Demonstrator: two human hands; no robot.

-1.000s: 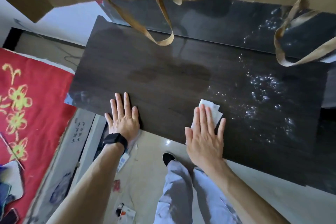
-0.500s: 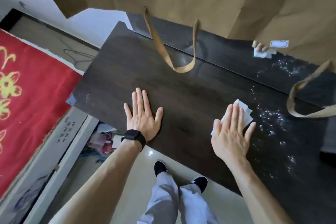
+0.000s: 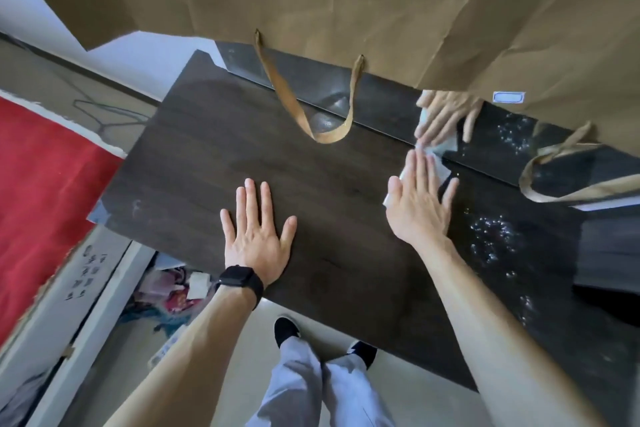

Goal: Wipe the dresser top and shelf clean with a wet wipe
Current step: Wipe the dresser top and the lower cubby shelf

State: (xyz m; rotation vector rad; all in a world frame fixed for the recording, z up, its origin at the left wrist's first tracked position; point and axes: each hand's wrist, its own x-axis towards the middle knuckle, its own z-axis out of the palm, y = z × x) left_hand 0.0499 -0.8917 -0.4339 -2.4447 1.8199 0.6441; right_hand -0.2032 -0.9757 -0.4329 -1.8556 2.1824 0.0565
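The dark wood dresser top (image 3: pixel 311 191) fills the middle of the head view. My left hand (image 3: pixel 256 232), with a black watch on its wrist, lies flat on the top near the front edge, fingers straight and spread. My right hand (image 3: pixel 417 204) presses a white wet wipe (image 3: pixel 438 168) flat against the top at its back edge, fingers straight; only the wipe's corners show past them. Behind the top a glossy dark panel (image 3: pixel 381 97) mirrors my right hand and the wipe. White specks (image 3: pixel 491 236) cover the top's right part.
A brown paper bag (image 3: pixel 346 0) hangs over the back of the dresser, its handle loops (image 3: pixel 322 128) dangling onto the top. A red cloth (image 3: pixel 45 184) lies at the left. A white open box with clutter (image 3: pixel 173 291) stands below the front left edge.
My right hand has slid the wipe away from me to the back edge of the top. My left hand has shifted right and further onto the top. The view has tilted down.
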